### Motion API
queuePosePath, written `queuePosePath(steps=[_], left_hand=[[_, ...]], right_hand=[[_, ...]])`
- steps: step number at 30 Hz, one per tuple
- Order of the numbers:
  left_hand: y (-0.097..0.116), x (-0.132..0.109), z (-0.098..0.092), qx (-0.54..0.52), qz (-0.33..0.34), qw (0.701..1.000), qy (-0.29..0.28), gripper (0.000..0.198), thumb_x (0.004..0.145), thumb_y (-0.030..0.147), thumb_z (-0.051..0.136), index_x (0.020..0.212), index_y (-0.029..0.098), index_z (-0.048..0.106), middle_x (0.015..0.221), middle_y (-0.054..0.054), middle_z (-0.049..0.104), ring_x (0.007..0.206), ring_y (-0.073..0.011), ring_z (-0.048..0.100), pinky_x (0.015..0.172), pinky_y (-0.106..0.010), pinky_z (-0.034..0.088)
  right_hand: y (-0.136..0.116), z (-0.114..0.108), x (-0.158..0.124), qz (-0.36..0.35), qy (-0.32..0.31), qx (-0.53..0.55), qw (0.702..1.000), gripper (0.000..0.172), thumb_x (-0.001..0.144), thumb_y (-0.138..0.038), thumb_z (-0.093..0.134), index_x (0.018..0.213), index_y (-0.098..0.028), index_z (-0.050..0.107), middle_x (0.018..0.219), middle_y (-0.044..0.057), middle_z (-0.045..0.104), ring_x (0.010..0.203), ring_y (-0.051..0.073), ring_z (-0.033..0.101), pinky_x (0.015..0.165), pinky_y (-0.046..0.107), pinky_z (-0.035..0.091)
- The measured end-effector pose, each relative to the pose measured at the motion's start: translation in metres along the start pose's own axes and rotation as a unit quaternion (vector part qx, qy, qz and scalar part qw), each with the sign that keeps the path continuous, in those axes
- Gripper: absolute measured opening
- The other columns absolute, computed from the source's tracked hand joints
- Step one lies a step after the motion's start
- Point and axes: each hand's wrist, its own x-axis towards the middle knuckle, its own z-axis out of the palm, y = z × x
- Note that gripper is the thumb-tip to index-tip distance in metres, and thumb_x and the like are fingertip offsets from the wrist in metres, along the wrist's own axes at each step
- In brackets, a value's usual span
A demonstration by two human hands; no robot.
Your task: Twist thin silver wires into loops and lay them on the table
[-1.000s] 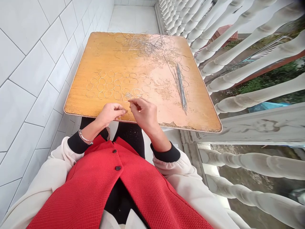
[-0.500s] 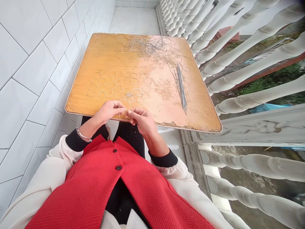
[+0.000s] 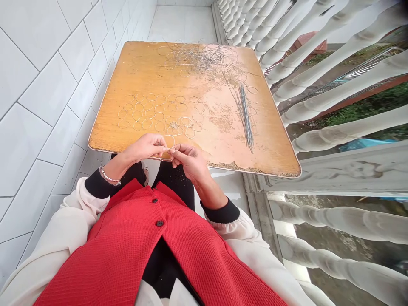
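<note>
Now both hands work close together at the near edge of the worktop (image 3: 270, 144). The left hand (image 3: 146, 146) and the right hand (image 3: 188, 160) are each closed in a small pinch grip, thumb against fingers, and between them they hold one thin wire ring (image 3: 168, 135), which stands tilted and reaches a little over the edge. For good work on such a thin piece, the fingertips should stay near each other and press softly, so the curve does not lose its shape. The ring looks pale silver, nearly round and a little uneven. Beyond it, many similar rings (image 3: 149, 112) lie flat in loose rows, a tangle of wire (image 3: 204, 59) sits toward the far edge, and a bundle of straight wires (image 3: 245, 117) lies toward the right.
</note>
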Motion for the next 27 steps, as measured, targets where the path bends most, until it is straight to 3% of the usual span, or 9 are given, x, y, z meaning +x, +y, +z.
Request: queuePosePath(steps=[8, 13, 27], left_hand=[[-0.004, -0.001, 0.001, -0.079, 0.003, 0.996, 0.049, 0.015, 0.089, 0.026, 0.069, 0.085, 0.012, 0.065, 0.065, 0.000, 0.066, 0.055, -0.0058, 0.054, 0.057, -0.019, 0.040], [-0.008, -0.009, 0.002, -0.129, -0.032, 0.989, 0.060, 0.020, 0.092, 0.030, 0.066, 0.083, 0.012, 0.065, 0.068, -0.002, 0.070, 0.053, -0.0048, 0.056, 0.057, -0.017, 0.042], [-0.014, -0.011, 0.011, -0.115, 0.007, 0.988, 0.102, 0.016, 0.077, 0.025, 0.074, 0.071, 0.013, 0.065, 0.063, 0.000, 0.066, 0.054, -0.0064, 0.054, 0.055, -0.020, 0.041]], right_hand=[[-0.002, 0.001, -0.002, 0.014, 0.032, 0.052, 0.998, 0.042, 0.055, -0.053, 0.091, 0.067, -0.018, 0.071, 0.063, -0.002, 0.068, 0.045, 0.007, 0.058, 0.049, 0.021, 0.053], [-0.002, 0.004, -0.005, 0.020, 0.039, 0.064, 0.997, 0.044, 0.051, -0.054, 0.093, 0.067, -0.019, 0.071, 0.062, -0.003, 0.068, 0.045, 0.007, 0.060, 0.049, 0.021, 0.054], [0.005, 0.012, -0.004, -0.010, 0.070, 0.052, 0.996, 0.032, 0.056, -0.043, 0.091, 0.068, -0.019, 0.074, 0.059, -0.004, 0.065, 0.043, 0.007, 0.057, 0.046, 0.022, 0.049]])
